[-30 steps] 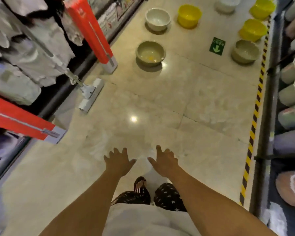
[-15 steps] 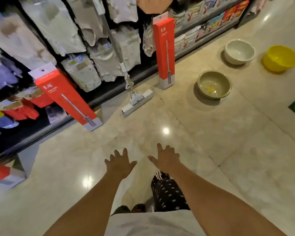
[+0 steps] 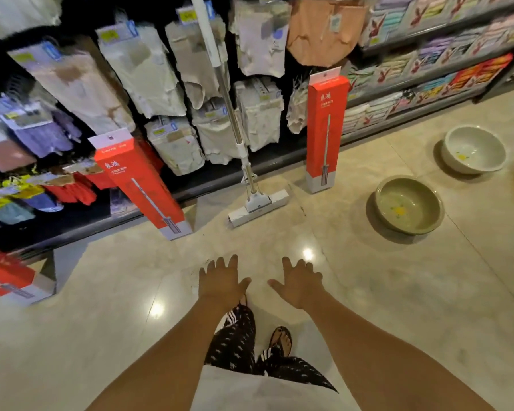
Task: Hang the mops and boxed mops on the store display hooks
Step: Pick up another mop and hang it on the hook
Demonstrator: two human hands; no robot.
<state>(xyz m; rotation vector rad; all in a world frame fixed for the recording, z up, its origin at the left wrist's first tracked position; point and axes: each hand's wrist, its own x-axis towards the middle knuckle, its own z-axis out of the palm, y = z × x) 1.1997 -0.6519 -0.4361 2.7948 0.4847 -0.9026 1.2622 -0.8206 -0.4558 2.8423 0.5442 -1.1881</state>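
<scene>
A white mop (image 3: 257,203) leans against the shelving, its long handle running up past the hanging packets, its head on the floor. Right of it a red boxed mop (image 3: 325,129) stands upright on the floor. Left of it a second red boxed mop (image 3: 141,182) leans tilted against the shelf base. A third red box (image 3: 9,277) lies at the far left edge. My left hand (image 3: 220,281) and my right hand (image 3: 300,283) are stretched out in front of me, fingers spread, holding nothing, well short of the mops.
Packets of cloth goods (image 3: 149,72) hang on the dark display wall; folded towels fill shelves (image 3: 428,66) at the right. A green basin (image 3: 408,204) and a white basin (image 3: 474,149) sit on the polished floor to the right. My feet are below my hands.
My view has swung left from the aisle floor toward the shelving, bringing the mop and boxed mops to the centre. Both hands stay spread and empty.
</scene>
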